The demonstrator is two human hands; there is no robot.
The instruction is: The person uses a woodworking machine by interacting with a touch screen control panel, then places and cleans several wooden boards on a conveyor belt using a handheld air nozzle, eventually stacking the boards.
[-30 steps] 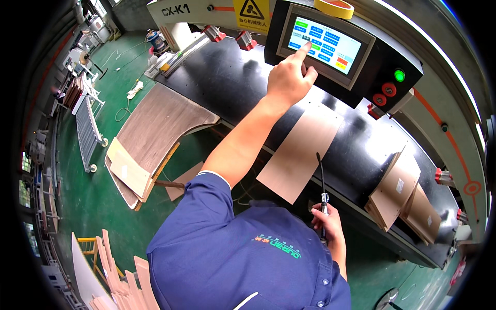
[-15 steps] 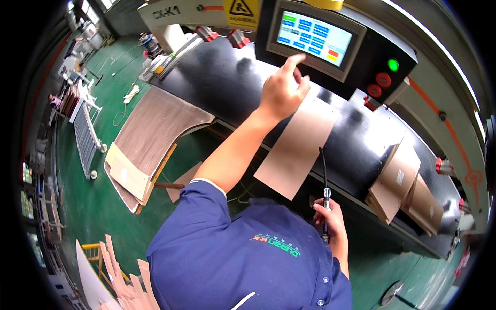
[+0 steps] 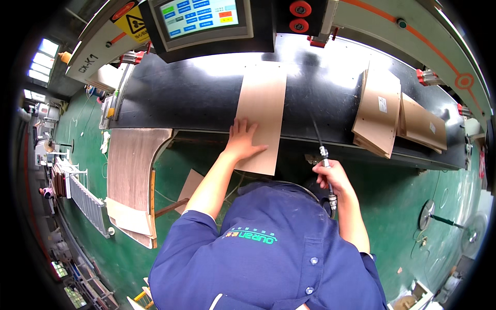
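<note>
My left hand point(image 3: 242, 143) lies flat with fingers spread on the near end of a long light-brown wooden board point(image 3: 262, 98). That board rests on the black machine table point(image 3: 175, 95) and juts out past its front edge toward me. In my right hand point(image 3: 335, 177), the fingers are closed round an air blow gun point(image 3: 325, 155) with a long thin black nozzle and metal fittings. Its nozzle points away from me over the table edge, to the right of the board. Part of the grip is hidden by my fingers.
Two stacks of boards, a near one point(image 3: 380, 113) and a farther one point(image 3: 422, 124), sit on the table's right. A touchscreen panel point(image 3: 199, 20) and red buttons point(image 3: 299, 16) hang overhead. Left stands a large curved wooden panel point(image 3: 129, 165) with smaller boards on it.
My left hand has come down from the touchscreen onto the board. My right hand still holds the air blow gun. The view has turned, so the panel now appears farther left.
</note>
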